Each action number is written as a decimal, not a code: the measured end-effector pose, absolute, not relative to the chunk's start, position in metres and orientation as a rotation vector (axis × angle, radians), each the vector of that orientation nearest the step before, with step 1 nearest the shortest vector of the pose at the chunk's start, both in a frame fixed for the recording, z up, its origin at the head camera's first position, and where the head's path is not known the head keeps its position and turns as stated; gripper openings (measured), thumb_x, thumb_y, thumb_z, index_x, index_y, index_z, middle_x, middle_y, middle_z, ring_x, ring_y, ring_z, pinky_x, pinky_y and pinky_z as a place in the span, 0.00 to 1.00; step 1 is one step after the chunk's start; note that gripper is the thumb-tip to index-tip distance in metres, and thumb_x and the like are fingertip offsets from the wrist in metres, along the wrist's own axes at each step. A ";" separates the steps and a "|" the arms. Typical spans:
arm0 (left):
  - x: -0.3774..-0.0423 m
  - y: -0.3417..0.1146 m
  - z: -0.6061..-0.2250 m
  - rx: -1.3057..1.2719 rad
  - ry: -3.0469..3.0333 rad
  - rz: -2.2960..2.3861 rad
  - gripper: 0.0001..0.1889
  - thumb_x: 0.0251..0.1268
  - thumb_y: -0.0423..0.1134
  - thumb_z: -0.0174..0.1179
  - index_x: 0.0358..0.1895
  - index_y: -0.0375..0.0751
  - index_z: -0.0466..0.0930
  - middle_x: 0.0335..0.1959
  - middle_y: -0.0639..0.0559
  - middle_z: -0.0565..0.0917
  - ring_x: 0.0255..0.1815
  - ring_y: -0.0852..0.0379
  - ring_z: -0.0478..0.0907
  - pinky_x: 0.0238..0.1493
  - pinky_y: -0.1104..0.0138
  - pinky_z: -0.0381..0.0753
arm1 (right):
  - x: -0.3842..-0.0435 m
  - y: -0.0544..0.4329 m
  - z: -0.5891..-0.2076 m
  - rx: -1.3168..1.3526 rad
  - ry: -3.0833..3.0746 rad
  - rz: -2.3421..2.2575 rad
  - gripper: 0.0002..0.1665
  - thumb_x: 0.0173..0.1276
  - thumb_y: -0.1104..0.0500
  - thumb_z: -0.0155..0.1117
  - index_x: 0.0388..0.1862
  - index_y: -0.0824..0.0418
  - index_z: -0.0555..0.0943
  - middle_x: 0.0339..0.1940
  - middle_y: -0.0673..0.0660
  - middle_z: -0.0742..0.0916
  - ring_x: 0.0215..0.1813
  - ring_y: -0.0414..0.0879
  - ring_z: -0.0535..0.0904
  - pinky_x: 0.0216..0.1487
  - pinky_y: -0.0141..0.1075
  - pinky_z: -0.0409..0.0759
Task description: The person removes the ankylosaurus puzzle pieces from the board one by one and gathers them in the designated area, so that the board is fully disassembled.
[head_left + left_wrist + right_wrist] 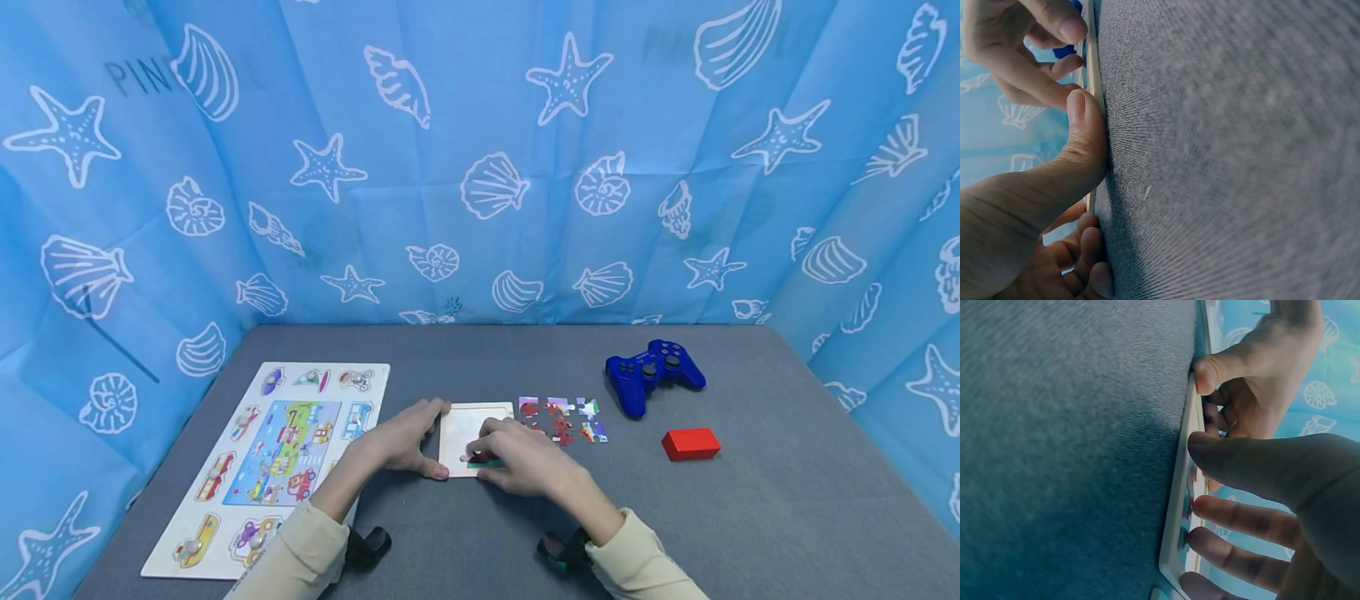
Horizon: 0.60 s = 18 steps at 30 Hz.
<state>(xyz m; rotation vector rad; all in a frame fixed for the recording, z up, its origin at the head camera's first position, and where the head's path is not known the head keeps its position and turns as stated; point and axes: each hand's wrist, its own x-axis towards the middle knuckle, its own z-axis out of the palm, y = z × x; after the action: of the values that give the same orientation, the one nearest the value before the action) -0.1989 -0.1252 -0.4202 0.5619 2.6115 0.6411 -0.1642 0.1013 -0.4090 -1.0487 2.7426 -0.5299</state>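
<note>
A small pale wooden puzzle tray [476,417] lies flat on the table between the hands. My left hand [405,437] holds its left side, thumb at the near corner and fingers at the far corner. In the left wrist view, the left thumb [1082,140] rests against the tray's thin edge. Over the tray's near right part is my right hand [525,458], its fingertips on dark red and green jigsaw pieces [483,462] set along the near edge. In the right wrist view, the right thumb [1241,456] lies at the rim while the fairly straight fingers [1241,519] touch the pieces.
Several loose jigsaw pieces [592,431] lie right of the tray, partly behind the right hand. Farther right are a blue game controller [648,371] and a red block [691,444]. A large vehicle peg puzzle [281,450] lies left, partly under the left forearm. A blue curtain [480,233] hangs behind.
</note>
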 end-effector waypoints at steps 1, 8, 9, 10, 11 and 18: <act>-0.199 -0.125 -0.420 0.560 2.611 0.642 0.49 0.49 0.49 0.81 0.73 0.42 0.65 0.58 0.44 0.77 0.59 0.49 0.77 0.65 0.49 0.75 | -0.164 0.101 -0.409 -1.040 2.743 -0.524 0.17 0.67 0.57 0.73 0.55 0.55 0.88 0.45 0.51 0.86 0.42 0.41 0.75 0.39 0.32 0.74; -0.200 -0.124 -0.420 0.553 2.608 0.648 0.49 0.49 0.50 0.81 0.74 0.42 0.65 0.59 0.43 0.77 0.60 0.49 0.77 0.66 0.49 0.75 | -0.164 0.101 -0.410 -1.045 2.740 -0.504 0.16 0.67 0.58 0.73 0.54 0.55 0.88 0.44 0.51 0.85 0.41 0.41 0.73 0.38 0.31 0.72; -0.200 -0.125 -0.421 0.552 2.607 0.648 0.49 0.49 0.50 0.81 0.74 0.42 0.65 0.59 0.43 0.77 0.60 0.49 0.77 0.66 0.49 0.75 | -0.165 0.100 -0.410 -1.059 2.739 -0.495 0.16 0.67 0.58 0.73 0.54 0.55 0.89 0.45 0.51 0.85 0.41 0.41 0.74 0.39 0.32 0.73; -0.200 -0.125 -0.421 0.552 2.605 0.647 0.49 0.49 0.50 0.81 0.74 0.42 0.64 0.59 0.43 0.77 0.60 0.49 0.77 0.66 0.49 0.75 | -0.165 0.100 -0.410 -1.068 2.738 -0.486 0.16 0.67 0.58 0.73 0.53 0.55 0.89 0.45 0.51 0.85 0.42 0.41 0.75 0.41 0.32 0.74; -0.200 -0.125 -0.420 0.553 2.604 0.646 0.49 0.49 0.50 0.81 0.74 0.42 0.64 0.59 0.43 0.77 0.60 0.48 0.77 0.66 0.49 0.74 | -0.165 0.099 -0.410 -1.076 2.737 -0.475 0.16 0.67 0.58 0.73 0.53 0.54 0.89 0.46 0.51 0.86 0.42 0.41 0.76 0.42 0.33 0.75; -0.200 -0.125 -0.421 0.561 2.602 0.637 0.49 0.50 0.51 0.81 0.74 0.42 0.64 0.59 0.43 0.77 0.61 0.48 0.77 0.66 0.49 0.74 | -0.166 0.096 -0.408 -1.104 2.713 -0.413 0.12 0.68 0.59 0.73 0.50 0.53 0.87 0.46 0.52 0.84 0.42 0.42 0.76 0.43 0.35 0.76</act>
<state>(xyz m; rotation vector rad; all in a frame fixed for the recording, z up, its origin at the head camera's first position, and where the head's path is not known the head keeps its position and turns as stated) -0.1999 -0.1250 -0.4211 0.5608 2.6025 0.6369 -0.1656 0.0955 -0.4080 -1.1040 2.7128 -0.4130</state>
